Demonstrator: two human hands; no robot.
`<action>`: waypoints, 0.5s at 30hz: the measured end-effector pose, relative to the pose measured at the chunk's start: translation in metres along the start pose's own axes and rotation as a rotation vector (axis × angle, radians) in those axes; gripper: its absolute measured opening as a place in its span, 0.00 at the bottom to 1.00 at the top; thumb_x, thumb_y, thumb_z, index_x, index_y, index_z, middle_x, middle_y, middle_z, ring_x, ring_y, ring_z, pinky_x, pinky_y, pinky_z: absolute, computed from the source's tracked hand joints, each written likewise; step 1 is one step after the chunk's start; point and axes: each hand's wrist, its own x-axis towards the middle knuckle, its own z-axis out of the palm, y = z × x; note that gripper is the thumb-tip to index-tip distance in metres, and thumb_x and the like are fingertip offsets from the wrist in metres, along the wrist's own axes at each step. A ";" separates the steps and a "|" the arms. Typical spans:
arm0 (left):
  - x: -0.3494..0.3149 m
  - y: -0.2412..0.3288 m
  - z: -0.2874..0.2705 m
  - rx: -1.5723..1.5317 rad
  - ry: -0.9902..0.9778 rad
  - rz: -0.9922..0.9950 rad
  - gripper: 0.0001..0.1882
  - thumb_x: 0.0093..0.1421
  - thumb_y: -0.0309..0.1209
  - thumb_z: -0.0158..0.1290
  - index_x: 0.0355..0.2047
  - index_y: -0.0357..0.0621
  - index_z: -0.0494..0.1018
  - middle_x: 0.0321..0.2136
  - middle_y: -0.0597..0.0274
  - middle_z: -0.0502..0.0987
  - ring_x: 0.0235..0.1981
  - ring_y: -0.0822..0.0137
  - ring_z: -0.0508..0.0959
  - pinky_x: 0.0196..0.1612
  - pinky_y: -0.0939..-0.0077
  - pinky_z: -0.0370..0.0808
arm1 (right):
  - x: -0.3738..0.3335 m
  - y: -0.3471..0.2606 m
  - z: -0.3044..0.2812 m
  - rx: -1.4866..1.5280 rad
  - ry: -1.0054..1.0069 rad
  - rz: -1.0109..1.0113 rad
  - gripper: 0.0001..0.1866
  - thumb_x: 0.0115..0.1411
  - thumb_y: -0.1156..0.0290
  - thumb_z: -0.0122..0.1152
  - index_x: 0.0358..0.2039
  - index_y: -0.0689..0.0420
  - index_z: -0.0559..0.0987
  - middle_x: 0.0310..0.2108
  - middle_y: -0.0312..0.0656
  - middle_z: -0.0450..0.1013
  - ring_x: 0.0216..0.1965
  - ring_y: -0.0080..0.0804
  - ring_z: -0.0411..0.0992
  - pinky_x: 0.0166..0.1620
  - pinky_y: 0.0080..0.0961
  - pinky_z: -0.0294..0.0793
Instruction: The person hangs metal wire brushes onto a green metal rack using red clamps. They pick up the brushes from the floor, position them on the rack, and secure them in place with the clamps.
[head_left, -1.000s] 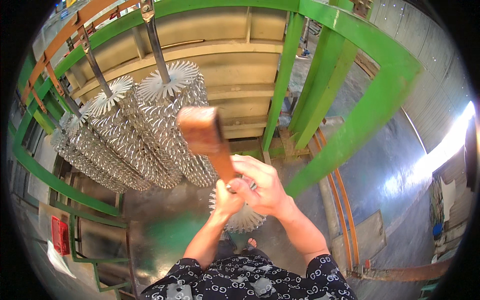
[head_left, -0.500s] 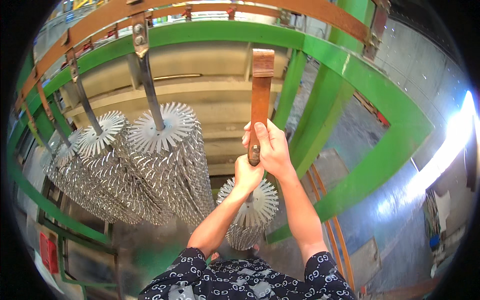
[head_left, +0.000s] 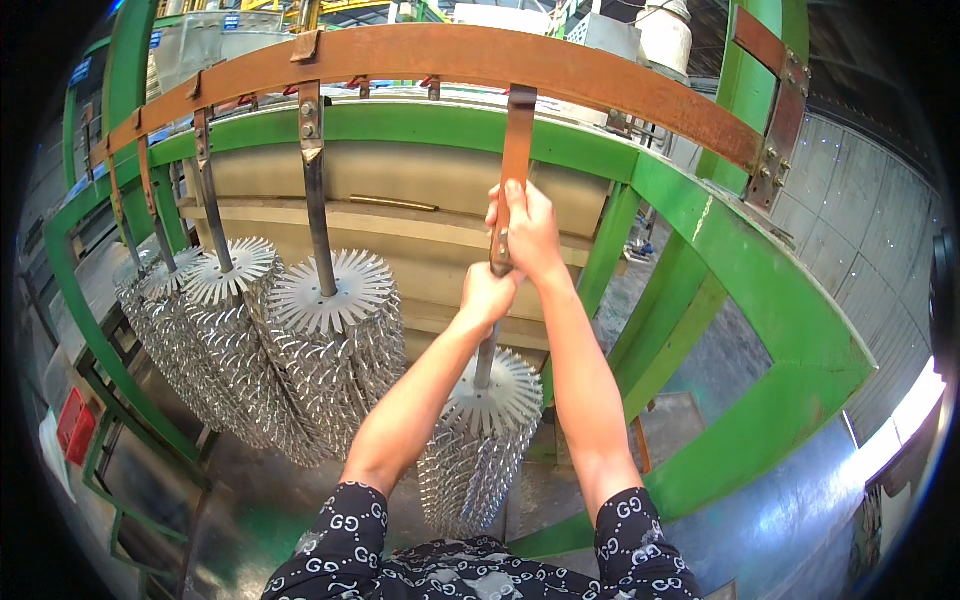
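Observation:
My right hand [head_left: 530,235] is wrapped around the flat copper hook bar [head_left: 517,140] of a hanging rack. Just below it, my left hand [head_left: 486,297] grips the lower end of the bar, where the dark metal rod [head_left: 486,362] begins. From this rod hangs a tall column of shiny small metal parts [head_left: 470,475], topped by a slotted metal disc [head_left: 495,395]. The upper end of the bar meets the lower edge of the copper rail [head_left: 430,50]; whether it hooks over the rail I cannot tell.
Several similar loaded racks [head_left: 330,295] hang from the rail at the left. A green steel frame [head_left: 420,122] runs behind my hands and bends toward me at the right. Beyond it stands a beige ribbed panel [head_left: 400,170]. A red box [head_left: 75,425] is at the lower left.
Both hands have raised the rack, and its hook bar has come up to the copper rail. The view has tilted up, showing more of the rail and background.

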 end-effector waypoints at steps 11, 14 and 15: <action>0.034 0.077 0.003 -0.044 0.000 0.138 0.13 0.59 0.32 0.55 0.19 0.42 0.68 0.12 0.70 0.66 0.11 0.76 0.63 0.15 0.76 0.59 | 0.059 -0.060 0.000 0.018 0.026 -0.127 0.19 0.72 0.58 0.43 0.35 0.61 0.74 0.21 0.36 0.71 0.22 0.21 0.70 0.26 0.22 0.74; 0.034 0.072 0.004 0.012 0.028 0.120 0.15 0.57 0.36 0.57 0.21 0.37 0.73 0.15 0.63 0.71 0.17 0.71 0.69 0.24 0.69 0.66 | 0.053 -0.058 -0.002 -0.010 0.038 -0.136 0.19 0.72 0.57 0.43 0.36 0.61 0.74 0.21 0.36 0.71 0.22 0.20 0.70 0.26 0.22 0.74; 0.033 0.068 0.005 0.042 0.043 0.112 0.17 0.56 0.38 0.59 0.21 0.34 0.75 0.16 0.59 0.73 0.20 0.68 0.72 0.28 0.66 0.69 | 0.051 -0.056 -0.003 -0.017 0.044 -0.132 0.19 0.72 0.57 0.43 0.36 0.61 0.74 0.21 0.36 0.71 0.22 0.20 0.70 0.26 0.21 0.74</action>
